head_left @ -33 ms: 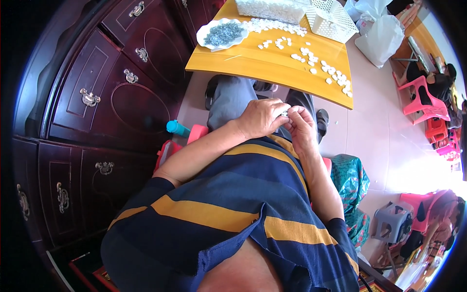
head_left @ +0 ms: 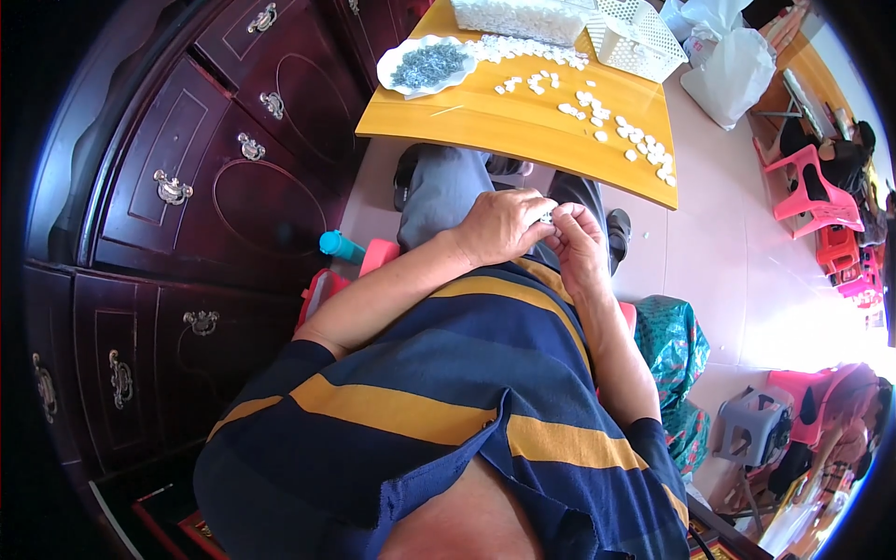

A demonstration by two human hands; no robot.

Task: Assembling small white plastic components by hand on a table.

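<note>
Over my lap, my left hand (head_left: 502,227) and my right hand (head_left: 577,245) meet fingertip to fingertip. Between them they pinch a small white piece (head_left: 547,217), mostly covered by the fingers. Its exact kind is too small to make out. Beyond my knees, a yellow wooden table (head_left: 523,121) carries many small white pieces (head_left: 597,112), some scattered singly and some heaped at the back. A white scalloped plate (head_left: 389,67) on its left side holds a pile of thin, shiny grey-blue bits (head_left: 429,65).
At the table's back stand a clear box (head_left: 518,19) of white pieces and a white perforated basket (head_left: 644,47). Dark red cabinets (head_left: 215,168) line my left, with a teal bottle (head_left: 342,245) near them. White plastic bags (head_left: 733,75), pink stools (head_left: 817,191) and other people are on the right.
</note>
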